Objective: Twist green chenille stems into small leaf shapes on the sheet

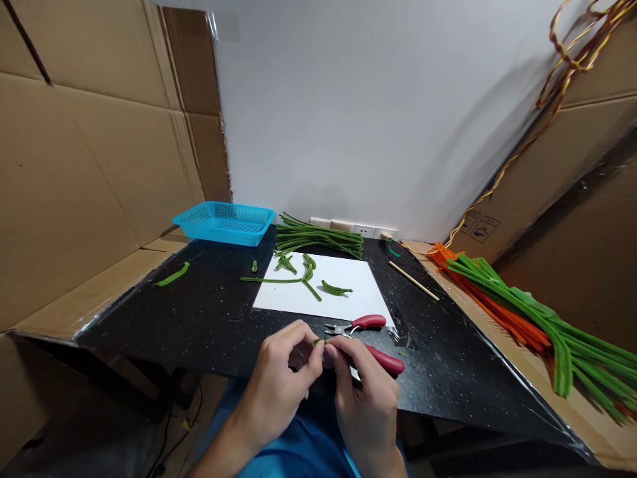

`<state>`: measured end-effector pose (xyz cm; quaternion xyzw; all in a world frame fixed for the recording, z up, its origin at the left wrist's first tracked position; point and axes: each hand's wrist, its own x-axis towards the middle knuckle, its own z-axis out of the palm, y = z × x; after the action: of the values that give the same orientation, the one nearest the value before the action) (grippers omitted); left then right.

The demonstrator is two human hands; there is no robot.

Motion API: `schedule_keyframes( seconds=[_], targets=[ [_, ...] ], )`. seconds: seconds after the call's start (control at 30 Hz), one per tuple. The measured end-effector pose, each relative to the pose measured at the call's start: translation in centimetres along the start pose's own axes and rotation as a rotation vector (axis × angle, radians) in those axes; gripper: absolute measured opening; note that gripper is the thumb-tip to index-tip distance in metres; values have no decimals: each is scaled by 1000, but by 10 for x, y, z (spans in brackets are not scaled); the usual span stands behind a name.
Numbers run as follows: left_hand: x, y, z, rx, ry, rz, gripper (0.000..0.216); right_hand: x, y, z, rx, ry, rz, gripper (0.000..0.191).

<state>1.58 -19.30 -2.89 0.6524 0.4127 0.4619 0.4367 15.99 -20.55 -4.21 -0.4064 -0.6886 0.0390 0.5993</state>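
My left hand (286,375) and my right hand (365,388) meet at the table's front edge. Their fingertips pinch a small green chenille stem piece (318,342), mostly hidden by the fingers. Just beyond my right hand lie diagonal cutters (369,322) with red handles, partly covered by that hand. On the white sheet (293,301) ahead rests a long green stem (271,280) with a branching end and a leaf-like loop. A bent green leaf shape (336,289) lies to its right, and more looped green pieces (284,262) sit behind.
A bundle of green chenille stems (318,238) lies behind the sheet. The blue basket (223,232) stands at back left, near a green strip (172,275). A wooden stick (414,281) is at right. Orange stems (497,309) and green stems (562,338) lie on cardboard.
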Motion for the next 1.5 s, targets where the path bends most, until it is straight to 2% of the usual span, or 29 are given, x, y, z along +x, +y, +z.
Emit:
schedule_keyframes(
  seconds=[0.17,0.37,0.5,0.67,0.9,1.2,1.4,1.5],
  targets=[
    [-1,2,1,70,39,16,32,1,1,1,24,-31,34,17],
    [1,4,-2,-148,6,-91,41,1,-1,-1,77,-50,159,12],
    [3,5,-4,-212,-41,-151,48,-1,0,-2,88,-43,165,17],
    [2,5,-5,-219,-53,-158,54,0,0,0,82,-23,146,12],
    [2,7,-5,-333,-15,-154,47,3,-3,-2,123,-18,199,8],
    [1,0,-5,-206,-70,-132,43,1,-4,-3,170,-76,278,11],
    [1,-3,-5,-204,-92,-151,45,-1,-2,-3,198,2,364,16],
    [1,-3,-4,-172,-93,-128,42,-2,-1,-3,205,-3,371,18]
  ],
)
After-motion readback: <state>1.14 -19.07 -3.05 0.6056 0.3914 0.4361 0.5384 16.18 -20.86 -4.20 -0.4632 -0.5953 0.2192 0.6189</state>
